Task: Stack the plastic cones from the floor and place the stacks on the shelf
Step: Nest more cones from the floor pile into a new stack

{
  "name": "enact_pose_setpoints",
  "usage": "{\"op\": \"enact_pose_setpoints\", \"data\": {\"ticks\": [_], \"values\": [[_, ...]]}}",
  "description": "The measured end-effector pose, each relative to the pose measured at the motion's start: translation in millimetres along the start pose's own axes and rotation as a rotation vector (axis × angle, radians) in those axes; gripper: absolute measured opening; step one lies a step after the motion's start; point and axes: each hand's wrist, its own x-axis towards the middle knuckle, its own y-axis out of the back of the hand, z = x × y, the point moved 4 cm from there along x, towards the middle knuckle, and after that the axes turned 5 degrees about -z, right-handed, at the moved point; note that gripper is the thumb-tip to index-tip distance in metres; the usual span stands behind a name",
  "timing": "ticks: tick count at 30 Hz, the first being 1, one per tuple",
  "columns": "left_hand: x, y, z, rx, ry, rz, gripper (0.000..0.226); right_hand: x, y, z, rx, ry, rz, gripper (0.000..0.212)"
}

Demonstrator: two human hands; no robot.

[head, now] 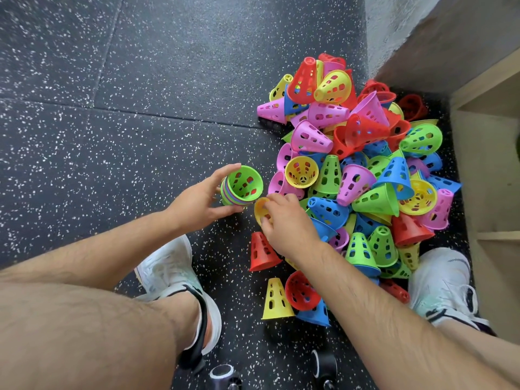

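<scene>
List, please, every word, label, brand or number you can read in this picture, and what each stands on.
No readable text anywhere.
The cones, the held stack, the white shoes and the wooden shelf carry no legible words or numbers; the shoes' dark markings are not letters.

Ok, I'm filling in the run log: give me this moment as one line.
phase: stacking | left hand: holds cone stack, green innermost | right hand: pinches yellow cone beside stack | pile: on floor by shelf

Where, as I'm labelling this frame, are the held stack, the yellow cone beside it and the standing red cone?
held stack (244, 184): head view, green inner wall.
yellow cone (259, 207): head view, exposed rim area.
standing red cone (262, 253): head view, side wall.
</scene>
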Motion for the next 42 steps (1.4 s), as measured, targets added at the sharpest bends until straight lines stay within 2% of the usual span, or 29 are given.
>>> {"op": "enact_pose_setpoints", "data": {"ticks": [2,5,7,11,13,16,19,22,25,30,33,37,40,42], "values": [[0.4,-0.7,-2.1,0.002,0.002,0.006,0.090,0.5,10.2,5.5,0.091,-0.063,0.104,0.037],[0.7,-1.3,-3.0,-0.003,-0.004,0.012,0.091,-1.8,32.2,16.2,0.198,-0.143,0.230,0.065],[1.3,-1.6,-3.3,-0.002,-0.001,0.007,0.092,-4.4,46.0,22.3,0.257,-0.165,0.317,0.074],[2.6,-3.3,-4.0,0.000,-0.004,-0.017,0.092,-13.3,68.8,26.4,0.413,-0.162,0.557,0.058],[3.3,-2.9,-2.3,0.011,-0.003,-0.022,0.091,-15.5,76.6,19.1,0.504,-0.171,0.613,0.056],[3.7,-1.6,-1.3,0.022,0.010,-0.017,0.094,-10.6,73.8,1.4,0.559,-0.133,0.519,0.073],[1.6,-0.9,-1.9,0.021,0.013,-0.037,0.099,-2.1,57.5,-12.3,0.436,-0.080,0.345,0.084],[-3.4,-2.1,-1.0,0.071,-0.004,-0.056,0.107,3.7,43.2,-19.4,0.342,-0.075,0.216,0.084],[-5.2,-6.0,-2.3,0.062,0.001,-0.058,0.111,6.3,41.7,-21.8,0.350,-0.074,0.175,0.082],[-2.5,-2.6,-1.6,0.022,0.013,-0.063,0.100,6.5,35.7,-18.3,0.411,-0.026,0.065,0.073],[-4.1,-2.3,1.6,0.059,0.002,-0.081,0.095,5.3,28.4,-13.5,0.399,-0.016,0.034,0.076],[-7.4,-3.8,4.4,0.083,-0.027,-0.084,0.101,3.4,26.1,-13.4,0.389,0.013,0.045,0.076],[-9.2,-4.4,6.9,0.069,-0.043,-0.073,0.093,-4.9,23.0,-16.0,0.349,0.030,0.031,0.078],[-9.8,-6.0,9.4,0.092,-0.066,-0.082,0.091,-17.1,20.6,-13.4,0.388,-0.012,0.081,0.072]]}}
